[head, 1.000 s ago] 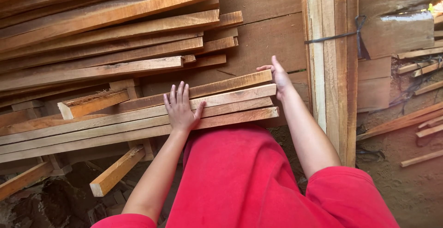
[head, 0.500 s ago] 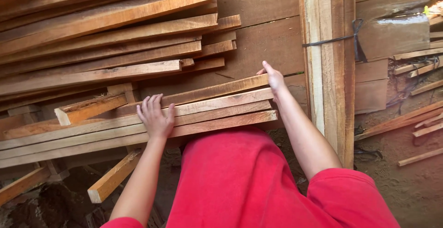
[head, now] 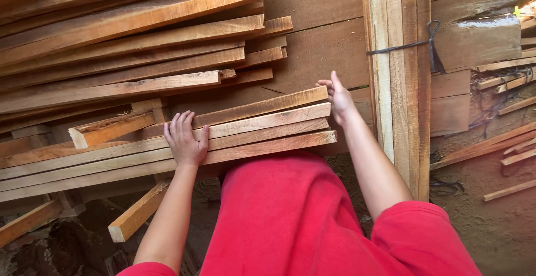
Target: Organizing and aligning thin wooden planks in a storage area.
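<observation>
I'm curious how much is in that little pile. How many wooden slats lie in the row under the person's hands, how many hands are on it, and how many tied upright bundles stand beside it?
Wooden slats in the row: 4
Hands on the row: 2, the left hand and the right hand
Tied upright bundle: 1
Total: 7

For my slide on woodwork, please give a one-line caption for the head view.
Left hand flat on four long reddish-brown wooden planks; open right hand at their ends.
</observation>
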